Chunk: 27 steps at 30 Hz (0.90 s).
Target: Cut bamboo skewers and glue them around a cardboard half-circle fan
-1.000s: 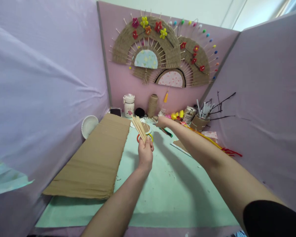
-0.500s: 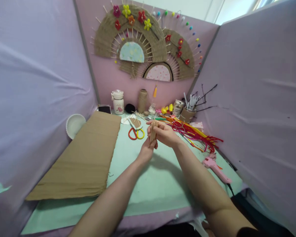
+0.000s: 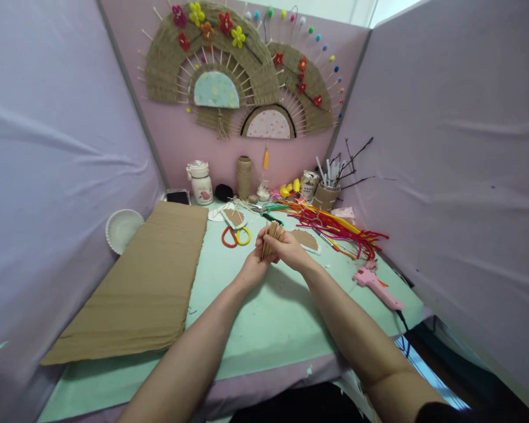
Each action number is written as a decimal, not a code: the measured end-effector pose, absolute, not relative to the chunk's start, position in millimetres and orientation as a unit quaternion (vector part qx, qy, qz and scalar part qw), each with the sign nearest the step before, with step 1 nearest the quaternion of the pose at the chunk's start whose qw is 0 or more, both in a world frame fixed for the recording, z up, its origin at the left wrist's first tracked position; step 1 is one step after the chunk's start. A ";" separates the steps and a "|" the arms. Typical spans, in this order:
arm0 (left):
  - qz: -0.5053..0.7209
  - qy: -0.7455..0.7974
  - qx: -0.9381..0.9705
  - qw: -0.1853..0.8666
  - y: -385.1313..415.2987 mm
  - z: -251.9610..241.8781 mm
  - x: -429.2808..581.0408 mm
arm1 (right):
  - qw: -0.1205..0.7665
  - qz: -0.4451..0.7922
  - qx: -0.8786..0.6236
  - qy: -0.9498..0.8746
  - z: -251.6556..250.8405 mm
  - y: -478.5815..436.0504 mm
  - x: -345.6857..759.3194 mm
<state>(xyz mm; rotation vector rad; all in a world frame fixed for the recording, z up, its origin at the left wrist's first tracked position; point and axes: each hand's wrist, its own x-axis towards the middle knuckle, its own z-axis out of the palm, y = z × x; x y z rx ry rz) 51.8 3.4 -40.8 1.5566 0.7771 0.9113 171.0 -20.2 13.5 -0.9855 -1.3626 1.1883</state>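
Both my hands meet over the middle of the green-covered table around a bundle of thin wooden sticks point(image 3: 272, 236). My left hand point(image 3: 254, 265) is closed round the lower part of the bundle from the left. From the right, my right hand point(image 3: 290, 251) grips it, thumb across the sticks, whose upper ends fan slightly. Just right of the hands lies a half-round cardboard piece point(image 3: 306, 239) with a white edge, partly covered by my right hand. Scissors point(image 3: 248, 237) with one red and one yellow loop lie to the left, partly under another cardboard piece point(image 3: 234, 217).
A large cardboard sheet point(image 3: 158, 282) covers the left, beside a white bowl point(image 3: 124, 231). A pink glue gun point(image 3: 379, 286) and bright pipe cleaners point(image 3: 335, 226) lie right. Behind stand a jar point(image 3: 200, 185), a twine spool point(image 3: 244, 178) and a can point(image 3: 309, 185). Woven fans point(image 3: 211, 47) hang above.
The view has shifted, and my hands sit slightly lower with the bundle. The sticks now spread more at the top, and the half-round cardboard on the right has come into sight.
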 end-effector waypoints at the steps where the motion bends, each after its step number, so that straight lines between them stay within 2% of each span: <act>1: 0.381 0.324 0.664 0.555 3.7 -41.8 51.4 | 0.511 0.499 -0.411 -0.566 12.7 -20.2 170.5; 5: 0.377 0.312 0.681 0.545 3.0 -45.9 50.7 | 0.503 0.497 -0.394 -0.587 11.0 -17.4 168.5; 9: 0.422 0.309 0.641 0.562 3.6 -44.9 50.8 | 0.519 0.403 -0.407 -0.635 11.4 -12.8 177.7; 11: 0.482 0.321 0.564 0.589 7.4 -40.3 48.2 | 0.465 0.314 -0.499 -0.660 7.8 -13.3 189.3; 15: 0.595 0.366 0.389 0.601 19.4 -26.6 35.8 | 0.176 0.122 -0.749 -0.627 -11.3 -24.4 217.3; 16: 0.607 0.373 0.361 0.601 21.9 -23.5 32.3 | 0.142 0.105 -0.775 -0.607 -16.8 -28.2 223.5; 22: 0.621 0.392 0.328 0.594 26.2 -17.3 24.0 | 0.102 0.053 -0.812 -0.572 -25.8 -31.8 256.7; 27: 0.633 0.384 0.334 0.583 28.5 -18.1 23.1 | 0.083 0.088 -0.801 -0.586 -16.5 -8.3 283.4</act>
